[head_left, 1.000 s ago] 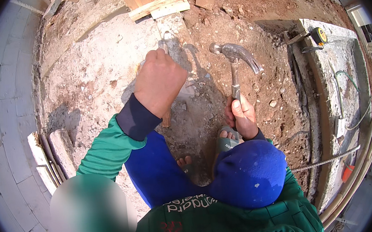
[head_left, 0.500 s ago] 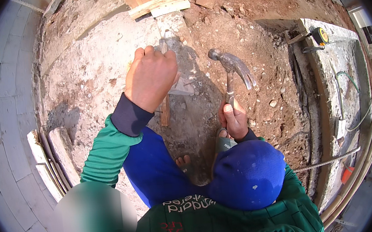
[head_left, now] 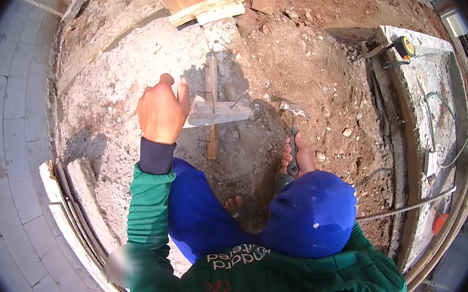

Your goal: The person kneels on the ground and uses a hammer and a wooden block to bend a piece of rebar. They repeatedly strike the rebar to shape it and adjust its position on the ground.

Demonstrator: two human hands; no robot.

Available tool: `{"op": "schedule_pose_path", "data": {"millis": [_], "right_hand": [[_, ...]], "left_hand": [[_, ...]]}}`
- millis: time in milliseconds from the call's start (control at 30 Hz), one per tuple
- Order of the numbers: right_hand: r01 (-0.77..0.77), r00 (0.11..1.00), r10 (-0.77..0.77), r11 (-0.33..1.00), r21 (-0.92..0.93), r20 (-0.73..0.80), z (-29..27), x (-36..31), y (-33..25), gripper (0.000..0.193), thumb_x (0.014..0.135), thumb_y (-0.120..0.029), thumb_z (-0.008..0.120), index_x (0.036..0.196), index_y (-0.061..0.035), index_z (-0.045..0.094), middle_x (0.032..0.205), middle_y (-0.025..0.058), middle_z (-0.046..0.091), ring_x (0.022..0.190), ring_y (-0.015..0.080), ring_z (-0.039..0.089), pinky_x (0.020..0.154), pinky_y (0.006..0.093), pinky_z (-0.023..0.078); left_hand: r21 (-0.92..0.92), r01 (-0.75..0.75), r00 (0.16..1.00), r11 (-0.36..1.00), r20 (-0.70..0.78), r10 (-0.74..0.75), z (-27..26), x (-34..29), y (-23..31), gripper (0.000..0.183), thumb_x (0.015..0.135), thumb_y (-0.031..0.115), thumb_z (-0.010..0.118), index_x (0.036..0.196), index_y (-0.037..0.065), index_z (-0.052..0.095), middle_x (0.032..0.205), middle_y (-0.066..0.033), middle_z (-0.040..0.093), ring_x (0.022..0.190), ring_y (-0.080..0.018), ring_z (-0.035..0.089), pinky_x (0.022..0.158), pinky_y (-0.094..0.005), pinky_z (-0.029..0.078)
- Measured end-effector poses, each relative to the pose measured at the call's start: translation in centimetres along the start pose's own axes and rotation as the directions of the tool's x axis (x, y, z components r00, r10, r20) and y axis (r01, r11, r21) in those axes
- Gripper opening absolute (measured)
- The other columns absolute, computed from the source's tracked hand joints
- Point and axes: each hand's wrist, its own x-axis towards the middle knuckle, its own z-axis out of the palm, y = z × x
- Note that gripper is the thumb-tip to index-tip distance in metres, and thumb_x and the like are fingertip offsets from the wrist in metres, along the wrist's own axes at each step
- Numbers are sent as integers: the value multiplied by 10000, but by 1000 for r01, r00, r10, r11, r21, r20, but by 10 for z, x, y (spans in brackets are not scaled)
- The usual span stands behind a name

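My right hand (head_left: 303,156) is closed around the dark handle of a claw hammer (head_left: 292,150). The hammer's metal head points away from me, low over the dirt and right of the wood. My left hand (head_left: 160,112) is curled beside the left end of a short pale board (head_left: 220,113); whatever its fingers hold is hidden. That board lies across a narrow wooden strip (head_left: 214,142), making a cross shape on the ground. Thin nails (head_left: 239,101) stick out of the wood pieces.
A wooden block with pale planks (head_left: 207,9) stands ahead. To the right, a tape measure (head_left: 403,47) sits on a concrete ledge (head_left: 430,104), with a ribbed steel bar (head_left: 406,204) below. Wood strips (head_left: 74,212) lie left, beside a block wall (head_left: 11,145). A square tile (head_left: 262,2) rests on the dirt.
My left hand has moved left, off the narrow strip, uncovering the crossed wood. In my right hand the hammer has tipped down and away, its head now lower and its handle end showing.
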Motion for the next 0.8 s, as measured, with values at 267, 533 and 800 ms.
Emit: {"op": "schedule_pose_path", "data": {"millis": [267,533,800], "right_hand": [[-184,864,291,942,-281,411,51,-11,-8,377,1056,-415,373,1049,-58,495,654,1,480,426,107,416,385,277,362],[254,958,-205,283,-925,200,17,-43,-53,275,952,-284,573,992,-13,597,696,113,589,577,234,587,532,374,470],[26,925,-356,-291,-956,133,25,-112,-85,281,858,-185,637,1104,-50,650,862,239,660,866,434,635,774,500,483]], "left_hand": [[35,-219,972,975,-78,221,4,-13,-11,240,851,223,686,897,4,598,734,-189,646,765,-364,623,698,-463,491],[211,-455,838,865,429,336,15,-28,-85,666,654,529,779,1063,17,660,872,-157,672,1028,-309,585,899,-462,420],[-71,-621,740,781,273,614,23,-49,-84,613,636,417,801,1100,46,653,976,-76,649,993,-247,553,893,-388,397]]}}
